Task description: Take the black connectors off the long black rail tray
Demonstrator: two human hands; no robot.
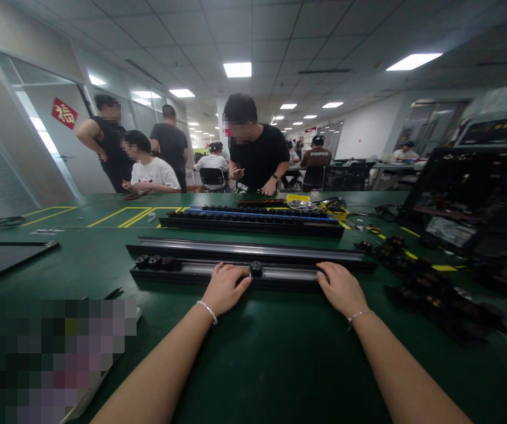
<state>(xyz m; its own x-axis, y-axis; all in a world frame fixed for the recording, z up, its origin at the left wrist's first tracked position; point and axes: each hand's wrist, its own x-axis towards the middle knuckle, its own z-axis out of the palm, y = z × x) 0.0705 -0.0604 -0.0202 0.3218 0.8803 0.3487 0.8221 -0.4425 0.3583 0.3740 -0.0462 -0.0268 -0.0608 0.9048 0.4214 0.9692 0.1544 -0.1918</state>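
A long black rail, shaped like an open channel, lies crosswise on the table before me. My left hand grips it near the middle, fingers over the channel and thumb at the near side. Just right of that thumb, a small black block-shaped part sits in the channel. My right hand is closed on the rail toward its right end, its fingertips partly hidden. Several similar black parts sit together at the left end. Right behind lies a second black rail with a shiny inner face.
Farther back is a rail filled with black parts, near a yellow tray. Black parts are heaped right, before an open dark machine case. A pixelated item lies front left. A person stands across the green table.
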